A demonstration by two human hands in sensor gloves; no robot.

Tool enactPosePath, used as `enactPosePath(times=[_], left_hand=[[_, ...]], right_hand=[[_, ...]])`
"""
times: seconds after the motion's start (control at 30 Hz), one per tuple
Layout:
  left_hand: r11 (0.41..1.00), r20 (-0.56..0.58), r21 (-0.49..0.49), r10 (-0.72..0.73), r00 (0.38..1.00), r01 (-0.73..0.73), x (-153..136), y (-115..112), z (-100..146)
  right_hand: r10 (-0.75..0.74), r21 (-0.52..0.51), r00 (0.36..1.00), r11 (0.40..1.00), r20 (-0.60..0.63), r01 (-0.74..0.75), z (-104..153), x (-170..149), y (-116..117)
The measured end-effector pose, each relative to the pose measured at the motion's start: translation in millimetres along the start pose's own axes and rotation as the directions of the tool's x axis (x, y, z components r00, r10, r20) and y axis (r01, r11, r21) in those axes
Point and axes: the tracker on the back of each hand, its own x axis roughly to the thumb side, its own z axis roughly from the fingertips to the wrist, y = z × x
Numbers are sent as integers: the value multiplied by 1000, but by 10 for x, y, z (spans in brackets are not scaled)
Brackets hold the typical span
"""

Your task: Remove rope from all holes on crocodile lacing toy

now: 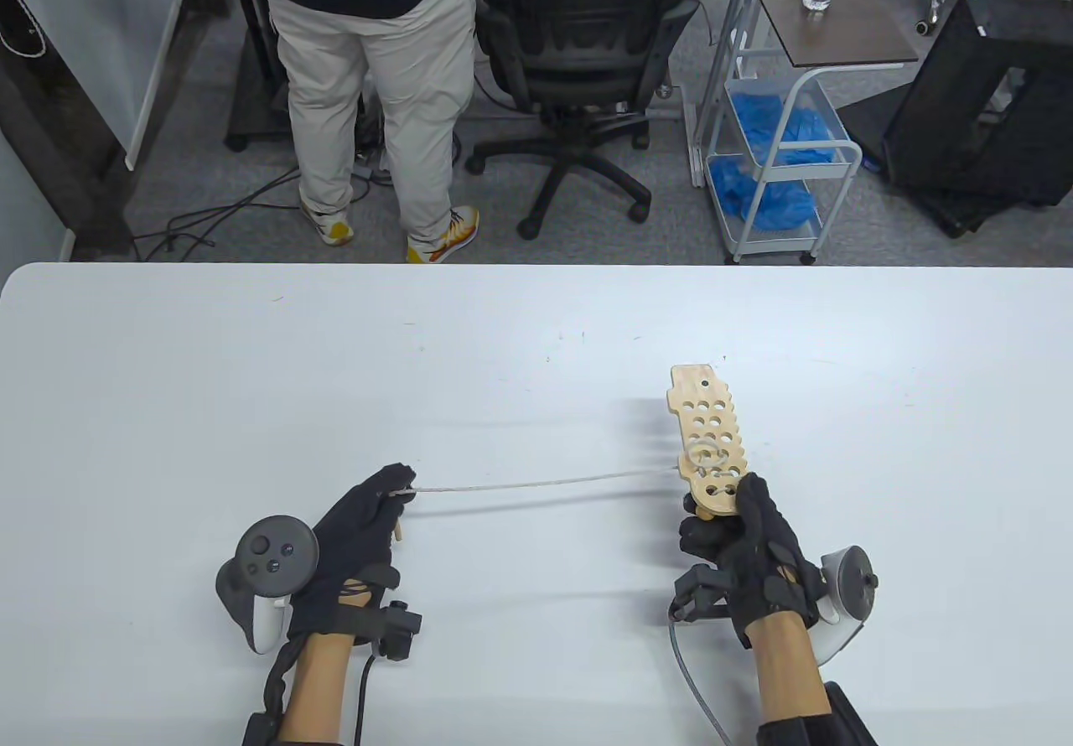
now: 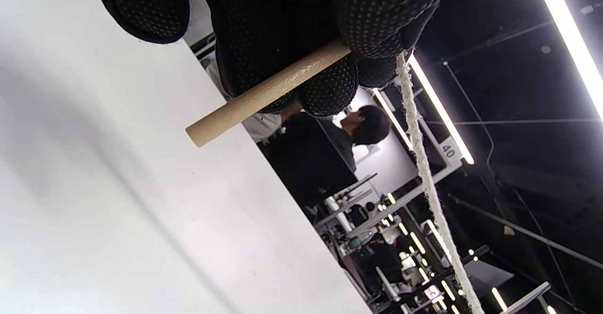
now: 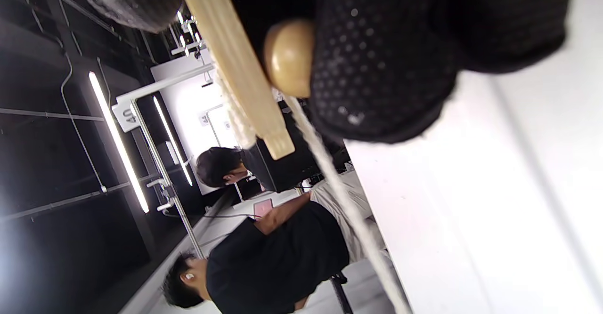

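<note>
left hand (image 1: 362, 528) is pinching the wooden lacing needle (image 2: 264, 92) (rope (image 1: 545, 482) taut); right hand (image 1: 746, 541) is gripping the crocodile lacing board (image 1: 708, 444) over the counter (image 1: 536, 344).

Grey carpet floor (image 1: 209, 168), black office chair (image 1: 578, 50), wire cart (image 1: 775, 151), person standing (image 1: 369, 67), ceiling strip lights (image 2: 565, 36).

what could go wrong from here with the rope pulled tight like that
The rope runs taut from the left hand to the crocodile board, where a loop still sits in the holes; pulling harder may snag it. The right hand grips only the board's near end, so a tug could twist it loose.
</note>
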Motion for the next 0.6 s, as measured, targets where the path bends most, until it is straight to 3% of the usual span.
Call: enactPosePath(times=[0.13,0.6], left_hand=[[1000,-3,12,15,1000,-15,0,22,5],[993,-27,68,103,994,-101,-65,161,7]], right_hand=[[-65,46,997,997,-46,67,-22,3,-54],[-111,69,994,991,-16,112,-86,41,-132]])
